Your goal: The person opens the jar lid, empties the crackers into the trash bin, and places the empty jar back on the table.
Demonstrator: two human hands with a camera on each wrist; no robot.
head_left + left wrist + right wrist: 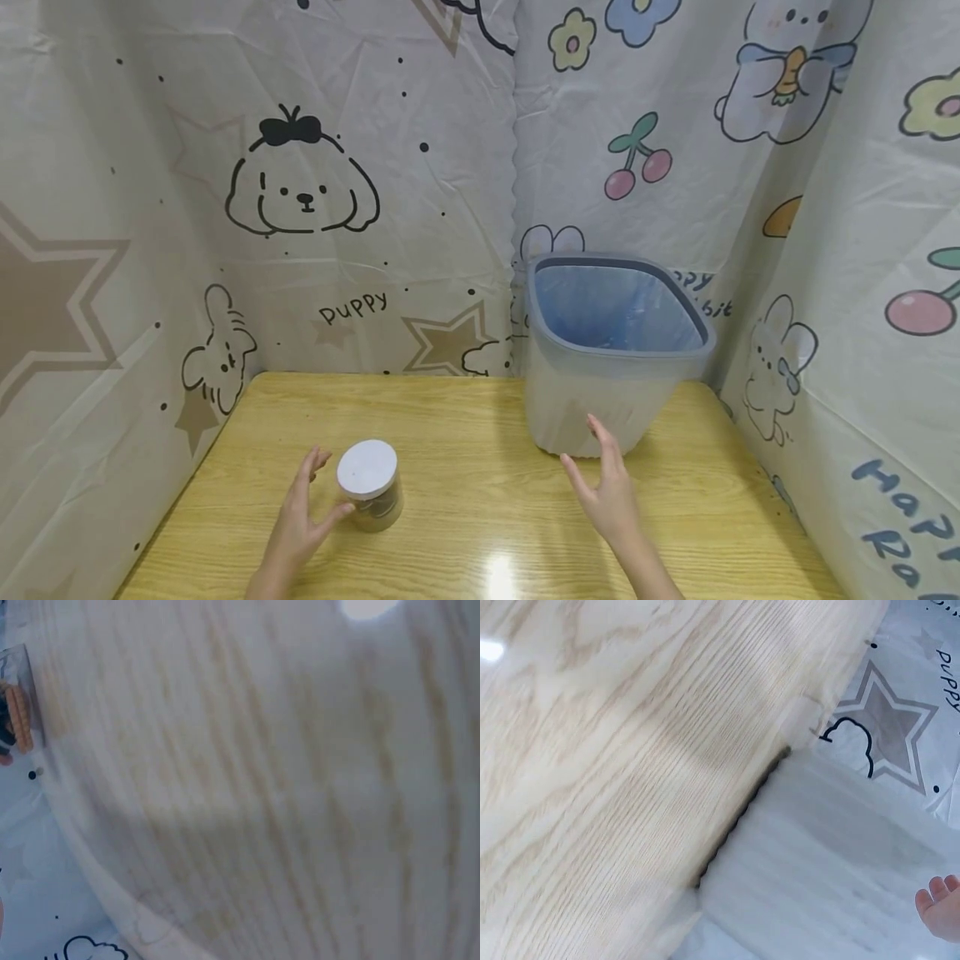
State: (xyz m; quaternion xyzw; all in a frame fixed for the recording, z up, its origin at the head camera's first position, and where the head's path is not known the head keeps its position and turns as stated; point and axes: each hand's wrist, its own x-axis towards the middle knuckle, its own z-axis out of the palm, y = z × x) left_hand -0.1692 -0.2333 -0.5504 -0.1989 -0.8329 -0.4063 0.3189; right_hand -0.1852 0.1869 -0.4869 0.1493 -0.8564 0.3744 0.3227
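Observation:
A small clear jar with a white lid (367, 469) stands upright on the wooden table at the front left. Beside it is my left hand (294, 518), thumb and fingers spread apart, with the thumb tip right at the jar's side. In the left wrist view only a slice of the jar (21, 701) shows at the left edge, with something orange-brown inside. My right hand (611, 498) hovers in front of a pale, blue-lined bin (585, 396), holding nothing, its thumb and fingers parted. Some of its fingers (939, 889) appear at the right edge of the right wrist view.
The bin stands upright at the table's back right, its mouth facing up. Printed cloth (300, 275) hangs behind the wooden table (450, 433) and along both sides. The tabletop stretches between the jar and the bin, with a bright light reflection near its front.

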